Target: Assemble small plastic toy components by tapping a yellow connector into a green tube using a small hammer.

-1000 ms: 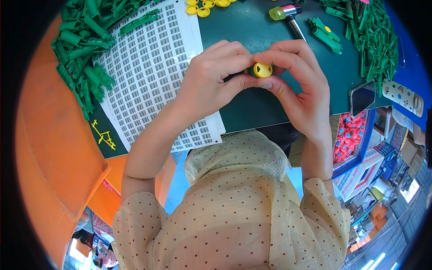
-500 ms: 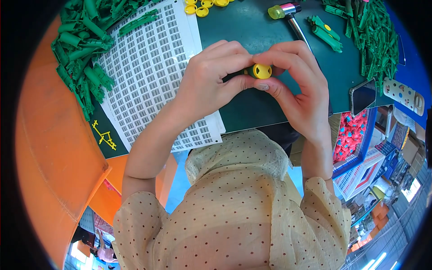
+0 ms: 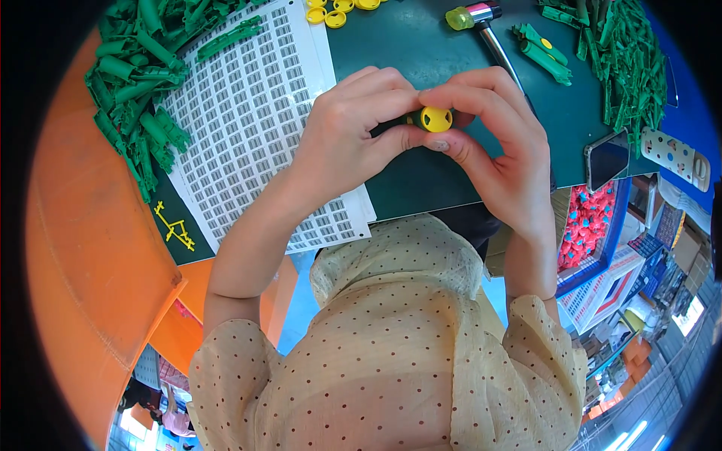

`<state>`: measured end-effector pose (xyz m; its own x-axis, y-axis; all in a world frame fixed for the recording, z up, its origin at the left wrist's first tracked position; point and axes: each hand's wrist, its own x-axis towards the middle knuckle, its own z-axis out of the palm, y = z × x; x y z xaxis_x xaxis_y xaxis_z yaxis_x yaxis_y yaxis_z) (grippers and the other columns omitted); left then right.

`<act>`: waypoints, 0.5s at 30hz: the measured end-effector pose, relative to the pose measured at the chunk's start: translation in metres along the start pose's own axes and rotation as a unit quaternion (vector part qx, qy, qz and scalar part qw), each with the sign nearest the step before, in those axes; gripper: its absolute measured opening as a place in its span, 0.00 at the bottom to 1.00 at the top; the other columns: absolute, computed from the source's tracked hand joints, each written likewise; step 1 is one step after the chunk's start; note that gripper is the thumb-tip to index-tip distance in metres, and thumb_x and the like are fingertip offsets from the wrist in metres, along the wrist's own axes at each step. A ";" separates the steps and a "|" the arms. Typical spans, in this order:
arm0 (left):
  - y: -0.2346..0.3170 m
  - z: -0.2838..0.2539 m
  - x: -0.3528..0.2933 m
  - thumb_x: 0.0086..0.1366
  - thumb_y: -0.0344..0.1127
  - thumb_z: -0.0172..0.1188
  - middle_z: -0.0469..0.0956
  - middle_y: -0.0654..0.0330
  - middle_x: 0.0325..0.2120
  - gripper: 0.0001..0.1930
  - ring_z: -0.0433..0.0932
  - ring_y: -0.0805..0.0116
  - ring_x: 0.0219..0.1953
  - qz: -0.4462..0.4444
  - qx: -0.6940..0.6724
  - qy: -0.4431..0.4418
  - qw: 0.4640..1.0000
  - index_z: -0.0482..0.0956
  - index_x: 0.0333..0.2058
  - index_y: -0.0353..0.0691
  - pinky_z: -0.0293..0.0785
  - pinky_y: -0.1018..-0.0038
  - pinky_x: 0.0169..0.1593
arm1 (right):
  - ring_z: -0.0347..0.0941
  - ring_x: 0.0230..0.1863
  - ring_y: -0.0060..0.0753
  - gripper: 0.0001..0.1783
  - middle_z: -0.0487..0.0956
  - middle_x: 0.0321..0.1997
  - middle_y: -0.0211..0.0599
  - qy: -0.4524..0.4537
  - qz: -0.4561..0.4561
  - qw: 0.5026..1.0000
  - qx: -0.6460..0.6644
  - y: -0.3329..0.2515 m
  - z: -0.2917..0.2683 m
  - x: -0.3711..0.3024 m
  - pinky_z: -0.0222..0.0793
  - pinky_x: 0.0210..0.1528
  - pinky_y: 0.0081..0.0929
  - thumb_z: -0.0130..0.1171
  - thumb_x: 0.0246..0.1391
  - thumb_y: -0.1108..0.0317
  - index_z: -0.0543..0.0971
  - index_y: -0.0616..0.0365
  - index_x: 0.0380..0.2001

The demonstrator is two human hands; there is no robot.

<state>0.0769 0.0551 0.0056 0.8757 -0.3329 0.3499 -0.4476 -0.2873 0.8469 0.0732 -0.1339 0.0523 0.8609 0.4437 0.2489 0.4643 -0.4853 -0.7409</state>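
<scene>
Above the table's front edge my hands meet, fingertips touching. My left hand (image 3: 350, 124) is closed round a green plastic piece, mostly hidden by the fingers; a little dark green shows beside the disc. At the end of that piece sits a round yellow disc (image 3: 437, 119) with small dark cut-outs, its face turned toward me. My right hand (image 3: 496, 135) pinches the disc at its edge between thumb and forefinger. Whether the disc is fully seated on the green piece, I cannot tell.
Green plastic pieces lie heaped at far left (image 3: 135, 75) and far right (image 3: 624, 68). White label sheets (image 3: 263, 128) cover the left of the table. Yellow discs (image 3: 335, 18), a mallet (image 3: 492, 45), a phone (image 3: 606, 161), yellow sprues (image 3: 175, 229) and a crate of red pieces (image 3: 587, 225) surround my hands.
The yellow disc and the fingertips holding it have shifted very slightly left. Both hands keep the same grip, and nothing else has visibly moved.
</scene>
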 end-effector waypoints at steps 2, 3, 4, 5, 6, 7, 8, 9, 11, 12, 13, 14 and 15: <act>0.000 0.000 0.000 0.45 0.28 0.70 0.75 0.63 0.25 0.11 0.72 0.64 0.28 -0.001 -0.001 -0.001 1.000 0.81 0.30 0.38 0.70 0.71 0.31 | 0.70 0.37 0.26 0.17 0.74 0.40 0.34 -0.007 0.006 1.000 0.022 0.001 0.000 -0.001 0.68 0.40 0.23 0.67 0.45 0.76 0.80 0.60 0.41; 0.000 0.000 0.000 0.45 0.28 0.70 0.75 0.63 0.25 0.11 0.72 0.64 0.28 -0.001 -0.001 -0.001 1.000 0.81 0.30 0.38 0.70 0.71 0.31 | 0.70 0.37 0.26 0.17 0.74 0.40 0.34 -0.007 0.006 1.000 0.022 0.001 0.000 0.000 0.68 0.40 0.23 0.67 0.45 0.76 0.80 0.60 0.41; 0.000 0.000 0.000 0.45 0.28 0.70 0.75 0.63 0.25 0.11 0.72 0.64 0.28 -0.002 0.001 -0.001 1.000 0.81 0.30 0.38 0.70 0.71 0.31 | 0.70 0.37 0.26 0.17 0.74 0.40 0.34 -0.006 0.005 1.000 0.025 0.001 0.000 0.000 0.68 0.40 0.22 0.67 0.45 0.76 0.80 0.60 0.42; 0.000 0.000 0.000 0.45 0.28 0.70 0.75 0.63 0.25 0.11 0.72 0.64 0.28 -0.003 0.002 0.000 1.000 0.81 0.30 0.38 0.70 0.71 0.31 | 0.70 0.37 0.26 0.17 0.74 0.40 0.34 -0.005 0.004 1.000 0.028 0.001 0.000 0.000 0.68 0.40 0.22 0.68 0.45 0.75 0.80 0.59 0.42; 0.000 -0.001 0.000 0.45 0.28 0.70 0.75 0.63 0.25 0.11 0.72 0.64 0.28 -0.002 0.003 -0.001 1.000 0.81 0.30 0.38 0.70 0.71 0.31 | 0.70 0.37 0.26 0.17 0.74 0.40 0.34 -0.005 0.004 1.000 0.028 0.002 0.000 0.000 0.68 0.40 0.22 0.68 0.45 0.75 0.80 0.59 0.42; -0.001 -0.001 0.000 0.45 0.28 0.70 0.75 0.63 0.25 0.12 0.72 0.64 0.28 -0.004 0.004 -0.003 1.000 0.81 0.31 0.38 0.70 0.71 0.31 | 0.70 0.37 0.26 0.19 0.74 0.41 0.34 -0.009 0.008 0.999 0.034 0.002 0.000 0.000 0.68 0.41 0.23 0.68 0.45 0.74 0.80 0.59 0.44; -0.001 -0.001 0.000 0.45 0.28 0.70 0.75 0.63 0.25 0.12 0.73 0.64 0.28 -0.006 0.006 -0.004 1.000 0.81 0.31 0.39 0.70 0.71 0.31 | 0.70 0.38 0.26 0.21 0.74 0.41 0.34 -0.014 0.011 0.999 0.040 0.003 0.000 -0.001 0.68 0.42 0.23 0.68 0.44 0.74 0.79 0.59 0.46; -0.002 0.000 0.000 0.45 0.28 0.70 0.75 0.63 0.25 0.12 0.73 0.64 0.28 -0.006 0.005 -0.005 1.000 0.81 0.31 0.39 0.70 0.71 0.31 | 0.70 0.38 0.26 0.21 0.74 0.41 0.34 -0.014 0.011 0.999 0.040 0.003 0.000 -0.002 0.68 0.42 0.23 0.68 0.44 0.74 0.79 0.59 0.46; -0.002 0.002 0.000 0.45 0.28 0.71 0.76 0.63 0.24 0.13 0.73 0.65 0.28 -0.006 -0.009 0.007 1.000 0.83 0.33 0.40 0.70 0.72 0.31 | 0.72 0.37 0.30 0.25 0.76 0.44 0.34 0.005 0.042 0.998 0.052 0.003 -0.001 -0.004 0.65 0.44 0.27 0.70 0.43 0.70 0.78 0.54 0.48; -0.001 0.002 0.000 0.45 0.28 0.71 0.76 0.63 0.24 0.13 0.73 0.65 0.28 -0.006 -0.008 0.007 1.000 0.83 0.33 0.40 0.70 0.72 0.31 | 0.72 0.39 0.33 0.26 0.76 0.45 0.35 0.022 0.045 0.998 0.029 0.008 -0.004 -0.007 0.66 0.46 0.29 0.70 0.43 0.70 0.78 0.54 0.49; 0.000 0.002 0.000 0.45 0.28 0.71 0.76 0.64 0.24 0.13 0.73 0.66 0.27 -0.008 -0.009 0.007 1.000 0.83 0.33 0.41 0.70 0.72 0.30 | 0.72 0.41 0.36 0.28 0.76 0.46 0.37 0.037 0.047 0.998 0.005 0.015 -0.009 -0.012 0.66 0.49 0.31 0.70 0.42 0.70 0.77 0.54 0.51; 0.001 0.001 0.000 0.46 0.29 0.71 0.76 0.64 0.23 0.13 0.73 0.67 0.27 -0.011 -0.009 0.007 1.000 0.84 0.33 0.41 0.70 0.72 0.30 | 0.71 0.48 0.34 0.26 0.75 0.50 0.37 0.051 0.039 0.990 -0.125 0.024 -0.015 -0.020 0.67 0.49 0.28 0.67 0.48 0.70 0.76 0.55 0.53; 0.001 0.001 0.000 0.46 0.29 0.71 0.76 0.64 0.23 0.13 0.73 0.67 0.27 -0.011 -0.008 0.009 1.000 0.84 0.33 0.41 0.70 0.72 0.30 | 0.70 0.51 0.37 0.24 0.74 0.51 0.36 0.072 0.049 0.968 -0.236 0.035 -0.020 -0.026 0.67 0.50 0.30 0.65 0.51 0.70 0.76 0.54 0.53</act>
<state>0.0763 0.0542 0.0064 0.8888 -0.3095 0.3381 -0.4250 -0.2804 0.8606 0.0711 -0.1780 0.0325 0.9099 0.2847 0.3016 0.3928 -0.8249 -0.4064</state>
